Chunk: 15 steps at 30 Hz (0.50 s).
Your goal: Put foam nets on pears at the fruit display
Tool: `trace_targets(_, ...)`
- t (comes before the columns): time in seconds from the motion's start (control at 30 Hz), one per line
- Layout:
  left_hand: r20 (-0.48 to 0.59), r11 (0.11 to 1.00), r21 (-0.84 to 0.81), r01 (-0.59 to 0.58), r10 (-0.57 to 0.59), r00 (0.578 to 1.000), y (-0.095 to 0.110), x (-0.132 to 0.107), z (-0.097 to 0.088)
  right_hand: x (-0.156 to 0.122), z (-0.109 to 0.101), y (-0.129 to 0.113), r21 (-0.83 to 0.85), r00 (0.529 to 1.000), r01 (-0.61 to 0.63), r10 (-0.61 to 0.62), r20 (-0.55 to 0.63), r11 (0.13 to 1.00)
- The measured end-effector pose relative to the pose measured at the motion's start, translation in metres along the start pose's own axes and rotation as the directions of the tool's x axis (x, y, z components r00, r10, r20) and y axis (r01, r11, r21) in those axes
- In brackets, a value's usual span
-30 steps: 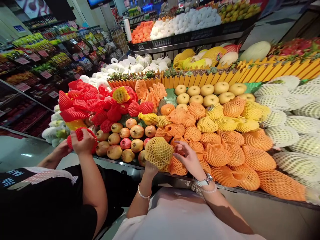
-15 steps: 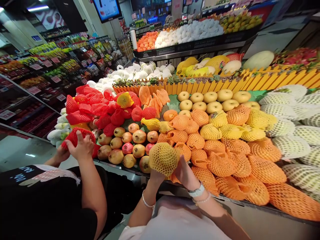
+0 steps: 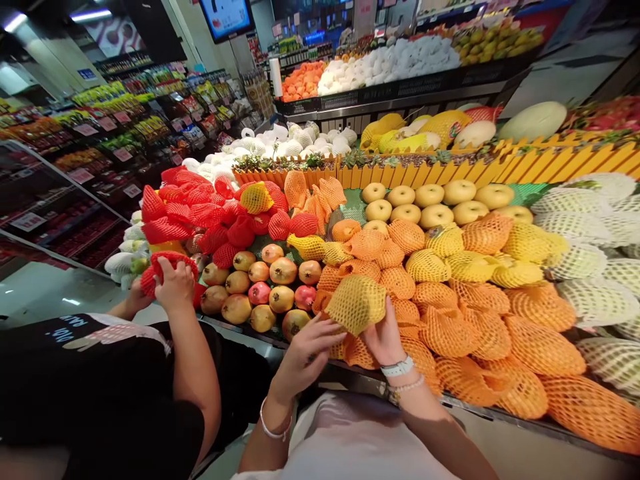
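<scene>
A rounded bundle in yellow foam netting (image 3: 357, 303) is held over the front of the fruit display. What the netting wraps is hidden. My right hand (image 3: 385, 339) grips the bundle from its lower right side. Just below its left edge, my left hand (image 3: 309, 353) has its fingers stretched out and apart; whether the fingertips touch the netting I cannot tell. Behind the bundle lie fruits in orange foam nets (image 3: 443, 327). Bare pomegranates (image 3: 283, 271) sit to its left.
At the left, a co-worker's hand (image 3: 174, 283) holds a red foam net (image 3: 159, 270). Red-netted fruits (image 3: 190, 203), round tan pears (image 3: 435, 215) and yellow-netted fruits (image 3: 427, 265) fill the display. An orange picket edging (image 3: 370, 177) runs behind them.
My left hand has come off the underside of the yellow-netted bundle, moving down and left with fingers spreading. The bundle has shifted right and up and tilted in my right hand.
</scene>
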<state>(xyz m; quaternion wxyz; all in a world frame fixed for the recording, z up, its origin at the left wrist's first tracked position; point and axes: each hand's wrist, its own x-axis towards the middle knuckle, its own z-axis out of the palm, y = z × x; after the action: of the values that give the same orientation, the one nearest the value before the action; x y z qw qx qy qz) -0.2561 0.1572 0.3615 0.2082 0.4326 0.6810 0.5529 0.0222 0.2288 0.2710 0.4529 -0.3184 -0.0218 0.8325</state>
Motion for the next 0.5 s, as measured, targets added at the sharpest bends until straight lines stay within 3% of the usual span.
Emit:
trace_targets(0.1,0.075,0.992,-0.129,0.006,0.004,0.997,-0.003,-0.037,0.055,0.004,-0.003,-0.006,-0.014,0.994,0.110,-0.110,0.000,0.994)
trace_targets(0.23,0.175,0.954,-0.298,-0.029,0.084,0.981,-0.011,-0.083,0.118,-0.002,-0.003,0.004,-0.126,0.997,0.066,-0.059,0.059,0.990)
trace_targets(0.3,0.245,0.953,-0.296,-0.063,0.140,0.959,-0.013,-0.097,0.134,-0.008,-0.002,0.012,-0.222,0.982,0.105,-0.065,0.180,0.970)
trace_targets(0.4,0.317,0.985,-0.158,-0.071,0.118,0.941,-0.017,-0.106,0.143,-0.013,-0.002,0.018,-0.316,0.921,0.297,-0.183,0.344,0.901)
trace_targets(0.5,0.346,0.996,-0.076,-0.043,0.066,0.936,-0.021,-0.106,0.154,-0.015,0.001,0.018,-0.390,0.870,0.475,-0.354,0.344,0.789)
